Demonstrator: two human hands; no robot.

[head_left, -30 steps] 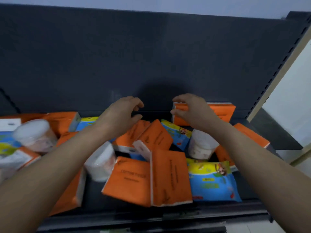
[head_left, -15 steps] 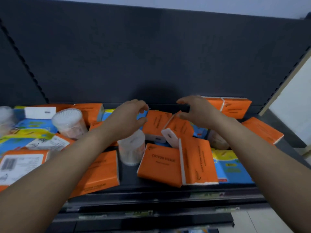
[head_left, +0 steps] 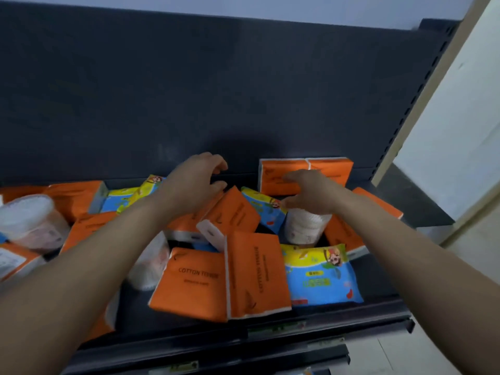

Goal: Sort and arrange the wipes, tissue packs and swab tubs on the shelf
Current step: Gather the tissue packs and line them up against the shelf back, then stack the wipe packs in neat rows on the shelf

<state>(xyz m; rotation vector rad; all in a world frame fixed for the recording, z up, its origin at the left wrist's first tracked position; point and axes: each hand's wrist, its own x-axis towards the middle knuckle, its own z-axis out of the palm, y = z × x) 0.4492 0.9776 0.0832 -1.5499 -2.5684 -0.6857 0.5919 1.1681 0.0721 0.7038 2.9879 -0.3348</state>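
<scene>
Leftmost, a round clear tub [head_left: 29, 220] of white swabs, beside glossy orange packs [head_left: 75, 196]. Next, a crinkly blue-and-yellow wipes pouch [head_left: 127, 196] at the back. Then the left grip [head_left: 198, 180], half-curled above the heap, grasping nothing. Under that forearm, a second tub [head_left: 151, 263]. In the middle, flat orange tissue bricks [head_left: 194, 282] lettered COTTON TISSUE, overlapping askew. Further along, the right grip [head_left: 311, 193], released and spread over a third tub [head_left: 305, 226]; contact unclear. Behind it, an upright pair [head_left: 278, 174] of orange packs against the dark back panel [head_left: 243, 90]. In front, a front pouch [head_left: 322, 277] of wipes, flat near the edge. All scattered on a dark metal shelf [head_left: 378, 282]; pale wall [head_left: 460, 131] at far right.
</scene>
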